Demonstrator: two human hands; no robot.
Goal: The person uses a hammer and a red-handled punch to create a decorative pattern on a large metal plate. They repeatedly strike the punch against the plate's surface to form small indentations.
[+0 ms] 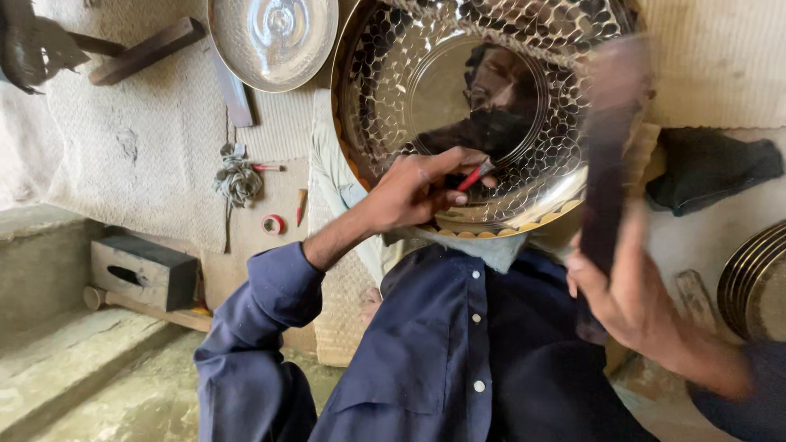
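A large shiny metal plate (385, 74) with a hammered dimple pattern leans in front of me, above my navy shirt. My left hand (409, 192) rests on its lower part and pinches a small red-handled punch (473, 176) against the surface. My right hand (622, 286) grips a long dark wooden mallet (610, 155), raised beside the plate's right edge and blurred by motion. Both sleeves are navy blue.
A second metal dish (273, 37) lies at the top left. A stack of plates (753, 282) sits at the right edge, with a dark cloth (708, 168) above it. On the woven mat at left are a wooden block (143, 270), a red tape roll (273, 223), a string bundle (237, 180) and wooden bars (147, 51).
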